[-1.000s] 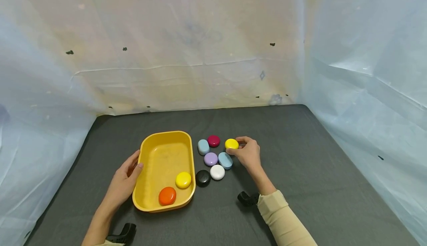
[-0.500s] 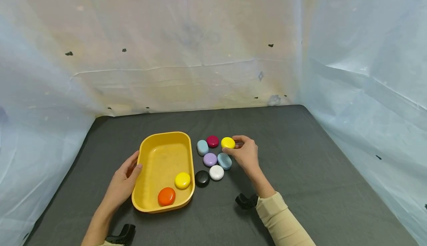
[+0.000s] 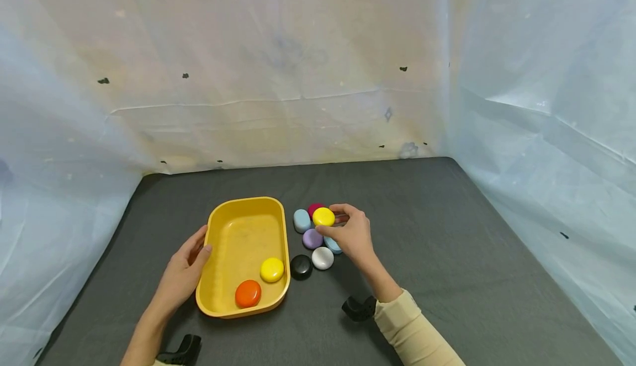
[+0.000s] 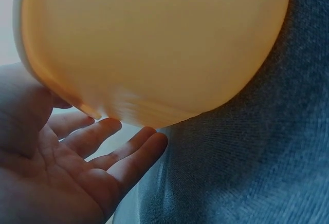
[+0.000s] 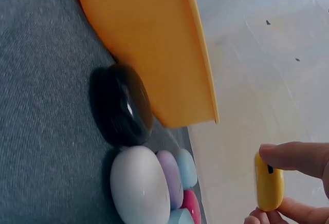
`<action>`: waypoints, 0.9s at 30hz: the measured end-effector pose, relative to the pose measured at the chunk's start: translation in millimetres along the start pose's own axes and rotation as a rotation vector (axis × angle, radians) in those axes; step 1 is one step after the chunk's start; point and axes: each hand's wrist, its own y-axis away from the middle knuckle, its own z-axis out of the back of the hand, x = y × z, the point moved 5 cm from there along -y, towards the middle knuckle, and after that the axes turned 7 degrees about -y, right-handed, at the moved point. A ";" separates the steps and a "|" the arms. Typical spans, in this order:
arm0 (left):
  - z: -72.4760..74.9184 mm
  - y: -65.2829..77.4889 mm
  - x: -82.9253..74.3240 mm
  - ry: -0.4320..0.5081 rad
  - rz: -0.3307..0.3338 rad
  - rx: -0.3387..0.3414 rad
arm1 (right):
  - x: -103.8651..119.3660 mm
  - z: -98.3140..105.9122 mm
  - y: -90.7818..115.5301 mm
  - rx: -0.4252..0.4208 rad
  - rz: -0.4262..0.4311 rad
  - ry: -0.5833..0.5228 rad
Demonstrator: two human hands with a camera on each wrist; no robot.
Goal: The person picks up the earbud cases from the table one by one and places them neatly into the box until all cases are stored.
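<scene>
My right hand (image 3: 354, 238) pinches a smooth yellow rounded disc (image 3: 324, 216) between thumb and fingers. In the right wrist view this yellow disc (image 5: 269, 184) is raised off the cloth, with a small dark mark on its side. My left hand (image 3: 184, 269) holds the left side of a yellow tray (image 3: 215, 277), thumb at the rim. Its fingertips (image 4: 157, 137) touch the tray's outer wall in the left wrist view. Inside the tray lie another yellow disc (image 3: 272, 270) and an orange disc (image 3: 248, 293).
Right of the tray lie black (image 3: 301, 267), white (image 3: 322, 258) and purple (image 3: 312, 239) discs, with light blue ones (image 3: 301, 221) and a crimson one (image 3: 314, 209) partly hidden. Dark grey cloth (image 3: 447, 277) covers the table. Pale plastic sheeting (image 3: 278, 79) encloses the back and sides.
My right hand has moved left towards the tray with the yellow disc, now over the crimson disc and partly covering a light blue one. The left hand keeps its place at the tray.
</scene>
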 end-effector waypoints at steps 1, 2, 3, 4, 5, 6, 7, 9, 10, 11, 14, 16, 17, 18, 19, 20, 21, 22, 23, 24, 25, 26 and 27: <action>0.2 0.2 0.0 0.000 0.000 0.000 | 1.6 -1.6 0.6 0.009 0.008 -0.005; 0.3 0.2 -0.1 0.000 0.000 0.001 | 3.5 -2.8 1.4 0.015 0.011 -0.014; 0.3 0.3 -0.3 0.004 -0.002 0.002 | 4.7 -4.0 1.7 0.020 0.017 -0.019; 0.3 0.5 -0.6 0.008 -0.004 0.003 | 5.6 -5.0 1.7 0.022 0.025 -0.023; 0.3 0.7 -0.9 0.010 -0.007 0.004 | 6.2 -5.8 1.8 0.023 0.030 -0.025; 0.2 0.9 -1.2 0.012 -0.009 0.004 | 6.5 -6.7 1.9 0.026 0.035 -0.024; 0.1 1.1 -1.4 0.012 -0.010 0.004 | 6.5 -7.8 2.0 0.030 0.038 -0.022; 0.0 1.4 -1.7 0.013 -0.011 0.005 | 6.2 -10.3 2.3 0.039 0.041 -0.017; 0.1 1.5 -1.7 0.011 -0.011 0.004 | 6.2 -11.5 2.6 0.045 0.043 -0.018; 0.1 1.5 -1.7 0.007 -0.010 0.005 | 6.3 -12.7 3.0 0.050 0.042 -0.019; 0.1 1.6 -1.4 0.010 -0.008 0.006 | 7.5 -15.4 4.3 0.057 0.041 -0.023; 0.1 1.9 -1.1 0.008 -0.008 0.005 | 8.9 -17.0 5.3 0.060 0.044 -0.028; 0.0 2.1 -0.9 0.007 -0.007 0.006 | 9.5 -17.8 5.9 0.062 0.046 -0.028; 0.1 2.2 -0.7 0.005 -0.006 0.004 | 10.1 -18.8 6.6 0.065 0.049 -0.031; 0.1 2.3 -0.5 0.002 -0.006 0.003 | 10.9 -19.8 7.4 0.071 0.055 -0.034; 0.1 2.4 -0.2 -0.001 -0.005 0.003 | 11.5 -21.1 8.3 0.078 0.059 -0.039; 0.1 2.4 0.0 -0.002 -0.004 0.002 | 11.9 -22.4 9.4 0.087 0.062 -0.044; 0.0 2.4 0.1 -0.003 -0.004 0.002 | 12.6 -23.7 10.6 0.097 0.066 -0.051; -0.1 2.2 0.2 -0.002 -0.003 0.004 | 13.1 -25.0 11.8 0.107 0.067 -0.056; -0.1 1.9 0.3 -0.003 -0.003 0.004 | 13.7 -26.4 13.1 0.118 0.068 -0.063; -0.2 1.7 0.3 -0.004 -0.002 0.005 | 14.2 -27.8 14.1 0.129 0.070 -0.070; -0.3 1.5 0.3 -0.004 0.000 0.007 | 14.4 -29.3 15.0 0.139 0.069 -0.074; -0.3 1.2 0.1 -0.004 0.000 0.007 | 14.9 -30.4 15.8 0.148 0.069 -0.079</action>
